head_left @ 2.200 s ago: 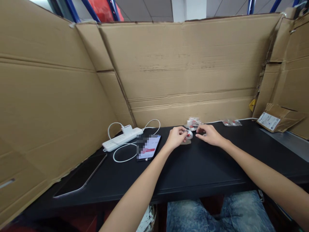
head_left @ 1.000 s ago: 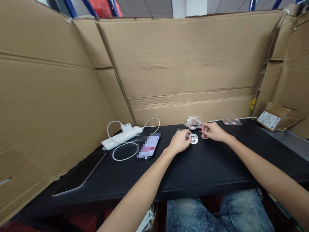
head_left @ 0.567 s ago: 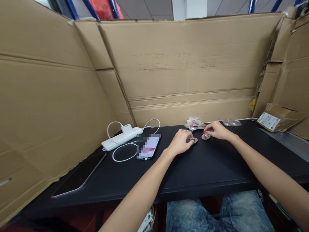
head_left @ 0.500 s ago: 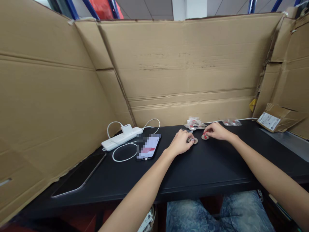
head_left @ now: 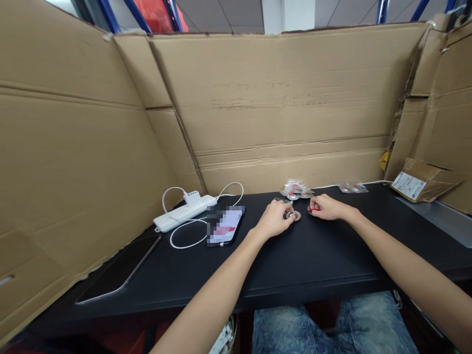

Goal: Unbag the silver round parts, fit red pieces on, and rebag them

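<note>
My left hand (head_left: 276, 218) rests on the black table, fingers curled over the edge of a flat round disc (head_left: 298, 216). The disc looks grey-beige with a shiny centre, and the fingers hide its left part. Just to the right, my right hand (head_left: 328, 207) is closed in a pinch on a small red piece (head_left: 314, 209). Under those fingertips lies a second round disc (head_left: 309, 211), mostly covered by the hand. Behind both hands sits a heap of clear plastic packets (head_left: 295, 189) with round silvery and red items inside.
More packets (head_left: 353, 188) lie at the back right, near a torn cardboard box (head_left: 424, 181). On the left are a white power strip (head_left: 184, 213), a phone (head_left: 226, 225) with a white cable, and a dark tablet (head_left: 120, 270). Cardboard walls (head_left: 287, 98) enclose the table.
My right hand has turned and lowered slightly, its fingers now covering more of the disc and the red piece. My left hand stays on its disc. The view has shifted slightly.
</note>
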Action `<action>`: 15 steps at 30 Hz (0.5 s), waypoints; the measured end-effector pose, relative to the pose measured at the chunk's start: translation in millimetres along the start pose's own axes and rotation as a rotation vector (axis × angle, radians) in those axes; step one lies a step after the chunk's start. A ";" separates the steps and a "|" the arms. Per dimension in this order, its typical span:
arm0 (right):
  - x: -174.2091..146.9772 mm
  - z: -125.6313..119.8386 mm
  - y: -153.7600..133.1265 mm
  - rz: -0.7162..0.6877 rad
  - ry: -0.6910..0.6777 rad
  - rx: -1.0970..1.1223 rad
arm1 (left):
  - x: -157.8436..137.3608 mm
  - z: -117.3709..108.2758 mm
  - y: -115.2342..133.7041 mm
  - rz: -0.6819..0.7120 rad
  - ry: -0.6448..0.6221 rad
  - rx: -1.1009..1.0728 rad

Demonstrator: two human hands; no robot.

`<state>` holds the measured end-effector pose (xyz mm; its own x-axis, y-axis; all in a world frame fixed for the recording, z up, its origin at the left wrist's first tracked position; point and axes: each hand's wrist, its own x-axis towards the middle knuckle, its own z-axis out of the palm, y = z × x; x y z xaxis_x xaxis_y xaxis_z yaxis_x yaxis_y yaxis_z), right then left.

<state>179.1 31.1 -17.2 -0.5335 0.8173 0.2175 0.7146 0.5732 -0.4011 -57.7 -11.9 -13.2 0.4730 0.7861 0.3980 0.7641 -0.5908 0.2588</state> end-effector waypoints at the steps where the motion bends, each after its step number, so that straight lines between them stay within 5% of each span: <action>1: -0.3 1.0 -1.7 0.001 0.014 -0.021 | 0.1 0.3 -0.2 0.001 0.003 -0.001; 10: -1.1 0.8 -16.5 -0.047 0.133 -0.037 | 1.4 1.3 -1.3 0.016 0.010 -0.009; 15: -0.3 1.1 -15.4 0.004 0.074 0.149 | 1.5 1.1 -1.1 0.005 0.000 -0.017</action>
<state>167.8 21.9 -12.1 -0.4923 0.8246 0.2787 0.6387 0.5597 -0.5280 -57.3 -9.9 -13.9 0.4766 0.7833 0.3991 0.7546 -0.5974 0.2715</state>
